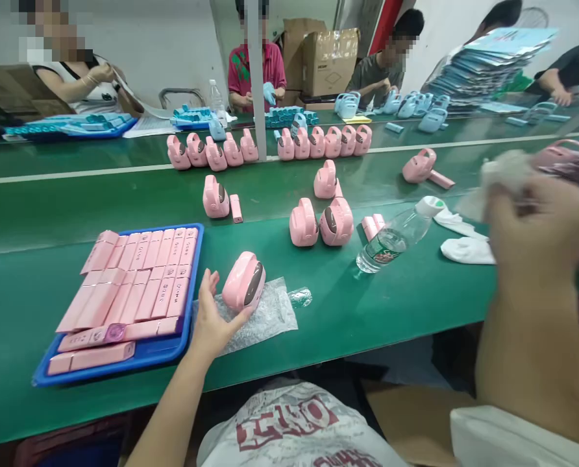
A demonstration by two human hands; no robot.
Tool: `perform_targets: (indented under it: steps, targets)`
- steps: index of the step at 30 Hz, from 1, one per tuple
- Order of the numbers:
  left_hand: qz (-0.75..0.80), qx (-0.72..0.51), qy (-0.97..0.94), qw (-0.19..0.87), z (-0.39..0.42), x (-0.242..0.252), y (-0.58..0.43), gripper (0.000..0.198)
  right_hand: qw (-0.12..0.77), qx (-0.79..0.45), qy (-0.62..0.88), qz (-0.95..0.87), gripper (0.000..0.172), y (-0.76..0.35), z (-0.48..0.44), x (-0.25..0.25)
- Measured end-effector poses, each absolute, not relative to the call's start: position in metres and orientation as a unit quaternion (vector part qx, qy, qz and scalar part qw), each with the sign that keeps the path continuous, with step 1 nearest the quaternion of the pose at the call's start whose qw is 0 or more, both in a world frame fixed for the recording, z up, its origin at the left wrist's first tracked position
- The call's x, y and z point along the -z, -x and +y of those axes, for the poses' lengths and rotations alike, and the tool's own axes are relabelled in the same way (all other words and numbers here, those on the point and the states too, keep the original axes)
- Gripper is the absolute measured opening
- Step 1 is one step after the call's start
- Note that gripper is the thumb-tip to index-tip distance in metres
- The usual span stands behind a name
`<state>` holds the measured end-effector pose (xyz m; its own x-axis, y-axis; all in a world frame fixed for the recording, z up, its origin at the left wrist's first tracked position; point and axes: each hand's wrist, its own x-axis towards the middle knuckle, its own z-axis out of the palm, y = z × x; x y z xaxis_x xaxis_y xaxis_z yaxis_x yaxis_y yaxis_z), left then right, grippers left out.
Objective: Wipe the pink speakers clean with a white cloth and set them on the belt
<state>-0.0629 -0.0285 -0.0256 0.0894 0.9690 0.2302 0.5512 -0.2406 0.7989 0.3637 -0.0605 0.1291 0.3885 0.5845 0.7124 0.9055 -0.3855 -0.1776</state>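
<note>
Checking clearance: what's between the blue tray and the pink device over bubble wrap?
Left hand, with part of the bubble wrap showing beside it; head view.

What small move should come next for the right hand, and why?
Probably bring the white item, blurred in the right hand, across to the nearest pink device: the left hand is spread beside that device, over clear plastic wrapping, while the right is raised away.

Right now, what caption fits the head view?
Left hand at a pink device over clear wrapping, blue tray alongside; right hand holding blurred white material.
</note>
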Motion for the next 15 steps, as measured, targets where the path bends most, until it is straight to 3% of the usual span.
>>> perform_targets:
  steps: [4, 11, 15]
  targets:
    - [0.577, -0.356, -0.67, 0.301, -0.028, 0.041, 0.052, 0.117, 0.304, 0.232, 0.723, -0.575, 0.016, -0.35, -0.024, -0.112]
    - [0.586, -0.37, -0.653, 0.305, -0.026, 0.038, 0.039, 0.122, 0.463, 0.257, 0.58, -0.619, 0.032, -0.381, -0.01, -0.07]
    - [0.613, -0.309, -0.668, 0.288, -0.018, 0.019, 0.033, 0.102, 0.512, 0.308, 0.493, -0.632, 0.041, -0.388, 0.001, -0.061]
